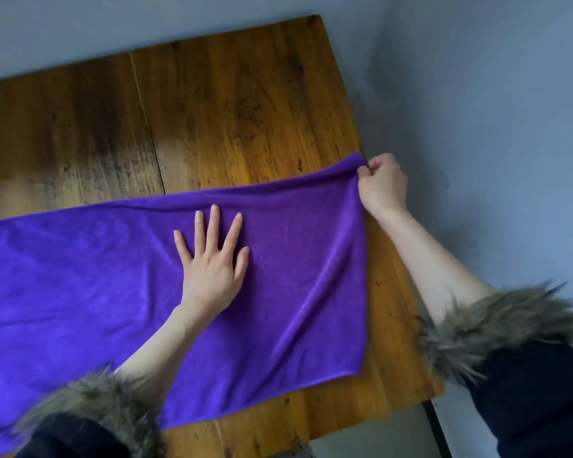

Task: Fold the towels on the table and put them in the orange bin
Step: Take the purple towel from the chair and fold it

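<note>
A purple towel (96, 292) is spread flat across a worn wooden table (229, 110), running out of view past the left edge of the frame. No writing, label or brand mark can be made out on the towel, the table or the sleeves.

The left hand (212, 259) is laid palm-down on the cloth, fingers straight and spread — nothing is gripped by it; the towel is only pressed under the palm. Cloth lies on every side of this hand.

The right hand (382, 183) is curled at the towel's far right corner, which is pinched between thumb and fingers and lifted slightly off the wood. From that pinch a raised fold runs back along the far edge toward the left hand, and the towel's right edge slopes down from the hand toward the near corner, which lies flat on the table below the right forearm.

Both forearms are bare below dark sleeves trimmed with fur cuffs (497, 328).

Beyond the right hand the table edge ends — a grey floor (493, 94) is seen past it. No bin or other container is visible in this view.
</note>
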`<state>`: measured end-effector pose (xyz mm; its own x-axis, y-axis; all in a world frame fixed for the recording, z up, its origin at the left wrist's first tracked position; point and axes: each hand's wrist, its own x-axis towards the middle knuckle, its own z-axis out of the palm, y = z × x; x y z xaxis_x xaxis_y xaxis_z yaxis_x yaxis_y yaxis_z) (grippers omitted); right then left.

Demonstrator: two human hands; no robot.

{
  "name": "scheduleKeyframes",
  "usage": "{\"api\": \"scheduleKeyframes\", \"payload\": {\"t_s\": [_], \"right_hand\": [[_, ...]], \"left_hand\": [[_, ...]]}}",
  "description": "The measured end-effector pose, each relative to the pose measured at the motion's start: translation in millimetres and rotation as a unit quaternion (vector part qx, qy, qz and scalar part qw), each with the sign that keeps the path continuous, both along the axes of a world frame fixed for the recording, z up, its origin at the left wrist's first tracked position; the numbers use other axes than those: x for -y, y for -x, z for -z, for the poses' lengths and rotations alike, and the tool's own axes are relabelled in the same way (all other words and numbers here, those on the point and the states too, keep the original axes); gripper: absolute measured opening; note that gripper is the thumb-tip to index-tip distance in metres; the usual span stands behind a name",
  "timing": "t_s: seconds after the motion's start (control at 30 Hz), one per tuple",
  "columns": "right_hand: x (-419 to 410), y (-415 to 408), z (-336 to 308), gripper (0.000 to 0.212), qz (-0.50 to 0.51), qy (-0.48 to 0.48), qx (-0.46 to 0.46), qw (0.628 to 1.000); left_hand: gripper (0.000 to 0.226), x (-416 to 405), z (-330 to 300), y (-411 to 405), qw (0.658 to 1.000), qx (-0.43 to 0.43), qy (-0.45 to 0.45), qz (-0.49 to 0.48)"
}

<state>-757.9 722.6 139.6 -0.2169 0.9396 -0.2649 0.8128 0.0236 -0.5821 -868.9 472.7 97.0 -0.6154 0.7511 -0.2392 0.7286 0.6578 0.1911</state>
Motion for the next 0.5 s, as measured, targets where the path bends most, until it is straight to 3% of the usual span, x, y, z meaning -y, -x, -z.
{"api": "scheduleKeyframes", "payload": {"t_s": [0.07,0.17,0.5], "right_hand": [[-15,-1,-5,0.015,-0.016,-0.020,-0.037,0.999],[-14,-7,-7,0.026,-0.012,0.025,-0.073,0.997],[86,-67,14,0.022,-0.021,0.116,0.047,0.992]], "left_hand": [[0.059,-2,-1,0,1.000,0.000,0.002,0.001],[0.056,-2,-1,0,1.000,0.005,0.002,0.002],[0.054,6,-5,-25,0.999,0.023,-0.027,0.039]]}}
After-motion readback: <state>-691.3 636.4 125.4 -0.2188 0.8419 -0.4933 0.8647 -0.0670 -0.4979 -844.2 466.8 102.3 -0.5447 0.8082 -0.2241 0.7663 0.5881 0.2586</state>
